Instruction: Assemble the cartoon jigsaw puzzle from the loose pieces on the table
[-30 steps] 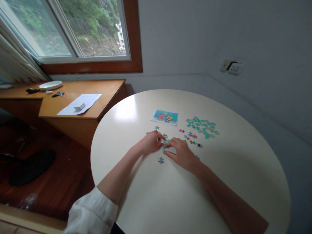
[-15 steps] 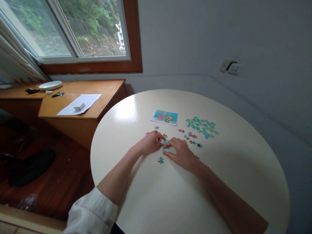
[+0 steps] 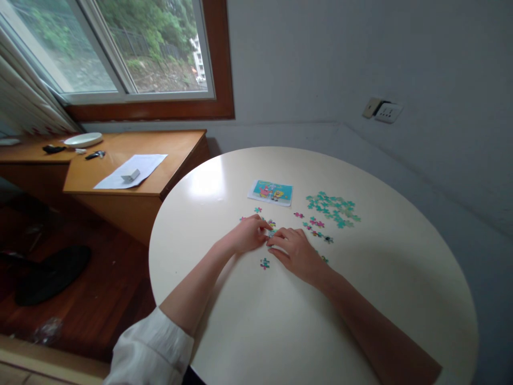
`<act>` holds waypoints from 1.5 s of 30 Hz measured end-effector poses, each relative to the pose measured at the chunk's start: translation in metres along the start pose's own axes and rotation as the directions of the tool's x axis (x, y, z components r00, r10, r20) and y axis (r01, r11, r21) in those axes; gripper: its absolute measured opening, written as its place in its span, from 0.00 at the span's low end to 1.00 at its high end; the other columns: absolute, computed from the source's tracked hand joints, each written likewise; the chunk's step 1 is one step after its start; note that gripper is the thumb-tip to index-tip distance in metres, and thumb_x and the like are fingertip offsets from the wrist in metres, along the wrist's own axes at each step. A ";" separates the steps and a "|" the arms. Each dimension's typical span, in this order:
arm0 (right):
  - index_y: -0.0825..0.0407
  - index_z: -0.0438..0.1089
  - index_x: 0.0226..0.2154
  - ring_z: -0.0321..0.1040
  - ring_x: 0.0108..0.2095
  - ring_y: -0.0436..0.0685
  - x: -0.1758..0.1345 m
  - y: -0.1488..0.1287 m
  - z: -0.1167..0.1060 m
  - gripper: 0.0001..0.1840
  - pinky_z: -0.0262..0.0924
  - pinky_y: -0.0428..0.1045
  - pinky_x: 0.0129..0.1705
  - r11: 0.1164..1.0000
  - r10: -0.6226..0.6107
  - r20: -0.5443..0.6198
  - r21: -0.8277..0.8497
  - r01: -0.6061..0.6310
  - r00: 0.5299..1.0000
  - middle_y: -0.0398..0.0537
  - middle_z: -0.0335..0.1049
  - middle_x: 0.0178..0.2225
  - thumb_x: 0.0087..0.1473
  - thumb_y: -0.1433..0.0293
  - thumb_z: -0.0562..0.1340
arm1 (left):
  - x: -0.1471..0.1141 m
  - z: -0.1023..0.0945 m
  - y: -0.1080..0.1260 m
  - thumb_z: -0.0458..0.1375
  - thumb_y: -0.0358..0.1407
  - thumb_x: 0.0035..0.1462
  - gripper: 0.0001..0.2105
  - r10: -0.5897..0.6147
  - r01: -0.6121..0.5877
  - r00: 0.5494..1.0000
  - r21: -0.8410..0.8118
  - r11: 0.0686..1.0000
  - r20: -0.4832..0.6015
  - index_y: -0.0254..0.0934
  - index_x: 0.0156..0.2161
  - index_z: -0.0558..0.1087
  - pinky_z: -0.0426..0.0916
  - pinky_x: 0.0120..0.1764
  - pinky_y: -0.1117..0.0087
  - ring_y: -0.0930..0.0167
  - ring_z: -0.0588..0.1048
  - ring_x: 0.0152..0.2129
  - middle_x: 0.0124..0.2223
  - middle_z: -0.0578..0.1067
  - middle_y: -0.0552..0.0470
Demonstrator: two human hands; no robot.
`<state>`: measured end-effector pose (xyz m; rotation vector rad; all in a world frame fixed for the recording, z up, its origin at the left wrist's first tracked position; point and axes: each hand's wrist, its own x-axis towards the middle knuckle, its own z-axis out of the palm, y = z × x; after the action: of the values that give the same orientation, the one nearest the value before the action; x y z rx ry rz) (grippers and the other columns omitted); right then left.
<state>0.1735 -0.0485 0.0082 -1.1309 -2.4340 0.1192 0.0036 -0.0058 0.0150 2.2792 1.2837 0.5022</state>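
Observation:
My left hand (image 3: 250, 235) is closed, thumb and fingers pinching the left side of a small joined cluster of jigsaw puzzle pieces (image 3: 271, 233). From the right, my right hand (image 3: 295, 251) has its fingers closed over the same cluster, hiding most of it. Just in front of the hands lies a single puzzle piece (image 3: 265, 263) with dark and teal marks. Beyond my left fingers are a pink and teal piece (image 3: 258, 209) and a few partly covered ones. A cartoon picture card (image 3: 272, 193) lies flat behind the hands.
Many loose teal pieces (image 3: 332, 207) are spread at the right on the round white table (image 3: 256, 342). Pink and dark pieces (image 3: 316, 223) lie between them and my right hand. A wooden desk (image 3: 180, 155) at the left holds paper (image 3: 148, 163) and a white plate (image 3: 83, 140).
My right thumb and fingertips have drawn closer together and slightly left, covering more of the puzzle cluster. My left hand stays in place.

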 end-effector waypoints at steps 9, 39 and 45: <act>0.52 0.68 0.29 0.62 0.32 0.52 0.002 -0.001 0.001 0.08 0.46 0.50 0.38 0.996 -0.071 -0.084 -0.067 0.066 0.994 0.45 0.69 0.28 0.56 0.70 0.54 | -0.001 -0.004 0.006 0.53 0.28 0.45 0.14 -0.019 0.019 0.999 0.010 1.000 0.026 0.36 0.39 0.74 0.65 0.38 0.72 0.74 0.69 0.27 0.35 0.69 0.49; 0.52 0.65 0.29 0.65 0.37 0.56 0.002 0.008 0.007 0.08 0.53 0.51 0.38 0.978 0.153 -0.026 0.145 -0.147 0.988 0.46 0.70 0.32 0.44 0.71 0.65 | -0.001 -0.004 0.005 0.53 0.29 0.45 0.14 -0.018 0.019 0.999 -0.013 1.000 0.030 0.38 0.39 0.74 0.65 0.38 0.70 0.74 0.68 0.26 0.35 0.68 0.50; 0.52 0.63 0.26 0.66 0.30 0.51 0.002 -0.002 -0.001 0.06 0.56 0.49 0.36 0.964 0.089 -0.060 0.256 -0.071 0.994 0.41 0.69 0.26 0.46 0.75 0.62 | -0.002 -0.003 0.000 0.53 0.30 0.46 0.14 0.011 -0.010 1.000 -0.036 0.999 0.026 0.37 0.39 0.73 0.65 0.37 0.71 0.75 0.68 0.26 0.35 0.68 0.50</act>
<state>0.1717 -0.0488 0.0106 -1.0979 -2.2348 0.3973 0.0017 -0.0068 0.0173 2.2566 1.2409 0.4928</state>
